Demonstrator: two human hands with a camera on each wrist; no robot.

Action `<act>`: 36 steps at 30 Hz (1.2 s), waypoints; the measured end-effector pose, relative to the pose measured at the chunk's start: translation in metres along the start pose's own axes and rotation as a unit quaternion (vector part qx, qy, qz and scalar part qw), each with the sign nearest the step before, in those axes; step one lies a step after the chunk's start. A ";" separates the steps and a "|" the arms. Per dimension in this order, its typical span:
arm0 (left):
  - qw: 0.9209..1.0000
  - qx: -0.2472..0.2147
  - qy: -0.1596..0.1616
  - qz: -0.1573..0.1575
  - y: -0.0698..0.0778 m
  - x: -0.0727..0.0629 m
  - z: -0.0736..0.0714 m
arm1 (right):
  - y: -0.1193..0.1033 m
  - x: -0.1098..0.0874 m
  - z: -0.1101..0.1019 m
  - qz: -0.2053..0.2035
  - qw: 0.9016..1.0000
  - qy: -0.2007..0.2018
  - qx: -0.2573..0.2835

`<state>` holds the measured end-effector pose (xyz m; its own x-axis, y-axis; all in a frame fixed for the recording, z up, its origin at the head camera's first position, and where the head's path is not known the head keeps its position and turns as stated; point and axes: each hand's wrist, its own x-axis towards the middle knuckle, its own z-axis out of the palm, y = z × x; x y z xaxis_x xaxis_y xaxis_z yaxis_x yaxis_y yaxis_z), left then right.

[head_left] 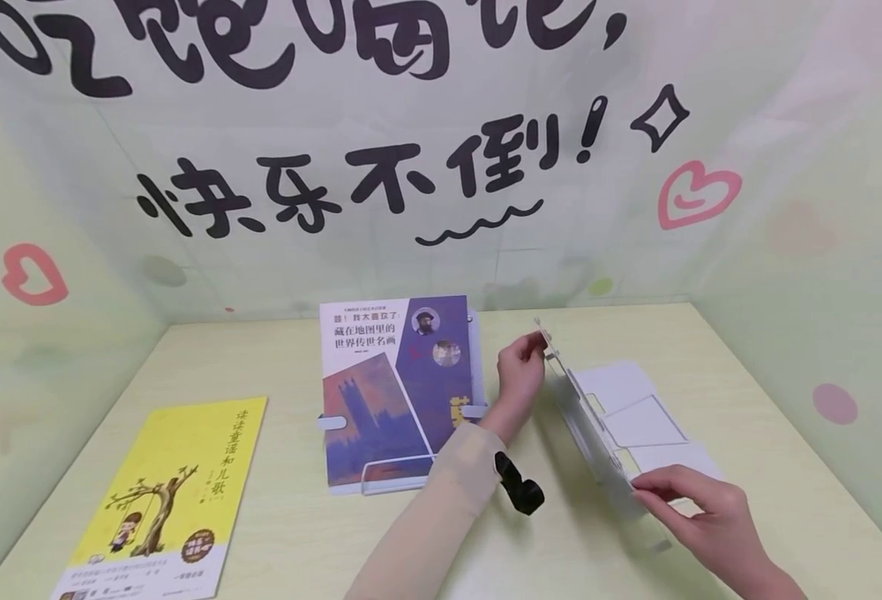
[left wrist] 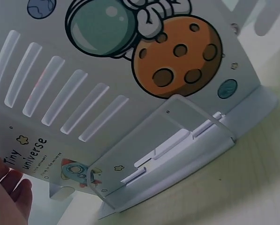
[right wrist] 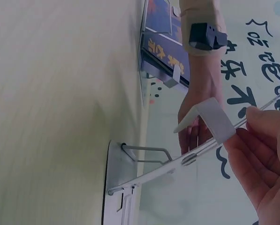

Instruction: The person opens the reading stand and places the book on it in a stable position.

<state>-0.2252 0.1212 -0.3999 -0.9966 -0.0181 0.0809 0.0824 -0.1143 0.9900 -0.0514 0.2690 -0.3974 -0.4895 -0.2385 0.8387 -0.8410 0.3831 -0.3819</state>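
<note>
The head view is bright, both wrist views dimmer.

Bookstand (head_left: pixel 589 429) right of propped book (head_left: pixel 381 400)

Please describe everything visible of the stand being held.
The white stand looks metallic. Its panel, tilted above a base on the table, carries slots, "Tiny universe", a rocket and an orange planet. It bears a wire holder and clips. The right hand pinches its near edge, the left hand its far one.
</note>
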 end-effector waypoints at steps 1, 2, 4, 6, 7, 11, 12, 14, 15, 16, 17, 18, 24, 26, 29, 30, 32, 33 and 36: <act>1.000 -0.005 -0.001 -0.004 0.000 0.002 0.001 | -0.001 0.001 0.002 0.000 1.000 0.007 -0.009; 1.000 -0.008 -0.002 -0.008 0.001 0.003 0.001 | -0.001 0.001 0.004 0.003 1.000 0.012 -0.019; 1.000 -0.011 -0.004 -0.013 0.001 0.005 0.002 | -0.002 0.002 0.008 0.010 0.999 0.018 -0.036; 1.000 -0.019 -0.012 -0.021 0.001 0.006 0.003 | -0.003 0.003 0.012 0.011 0.999 0.023 -0.042; 0.999 -0.025 -0.016 -0.025 0.001 0.007 0.003 | -0.003 0.003 0.014 0.012 0.999 0.025 -0.043; 0.998 -0.035 -0.038 -0.040 0.003 0.008 0.004 | -0.001 0.001 0.021 0.017 0.997 0.028 -0.063; 0.997 -0.038 -0.043 -0.043 0.003 0.008 0.004 | 0.000 0.001 0.023 0.021 0.997 0.028 -0.068; 0.997 -0.037 -0.051 -0.048 0.005 0.009 0.005 | 0.001 -0.001 0.026 0.031 0.996 0.027 -0.076; 0.997 -0.037 -0.053 -0.051 0.005 0.010 0.006 | 0.002 -0.001 0.027 0.035 0.996 0.026 -0.078; 0.996 -0.039 -0.055 -0.054 0.005 0.011 0.007 | 0.003 -0.002 0.028 0.039 0.996 0.025 -0.079; 0.996 -0.041 -0.057 -0.058 0.005 0.012 0.007 | 0.003 -0.002 0.030 0.043 0.996 0.025 -0.081; 0.995 -0.045 -0.060 -0.063 0.006 0.013 0.008 | 0.003 -0.002 0.031 0.046 0.995 0.025 -0.080; 0.992 -0.059 -0.072 -0.085 0.006 0.017 0.011 | 0.003 0.001 0.036 0.047 0.996 0.027 -0.076; 0.992 -0.059 -0.063 -0.094 0.007 0.015 0.010 | 0.003 0.003 0.037 0.039 0.996 0.024 -0.074; 0.991 -0.069 -0.045 -0.110 0.011 0.007 0.005 | 0.006 0.003 0.034 0.024 0.997 0.019 -0.071; 0.990 -0.073 -0.042 -0.112 0.013 0.003 0.002 | 0.008 0.003 0.032 0.019 0.997 0.017 -0.073; 0.990 -0.078 -0.042 -0.107 0.019 -0.007 -0.004 | 0.012 0.003 0.023 0.021 0.996 0.013 -0.080; 0.991 -0.080 -0.043 -0.099 0.023 -0.011 -0.008 | 0.016 0.002 0.017 0.027 0.996 0.011 -0.088; 0.994 -0.074 -0.051 -0.066 0.033 -0.023 -0.021 | 0.028 0.000 -0.003 0.081 0.987 -0.010 -0.141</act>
<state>-0.1992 0.0972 -0.3713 -0.9938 0.1073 -0.0301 -0.0566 -0.2534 0.9657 -0.0736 0.2827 -0.4069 -0.6195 -0.1707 0.7662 -0.6556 0.6494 -0.3854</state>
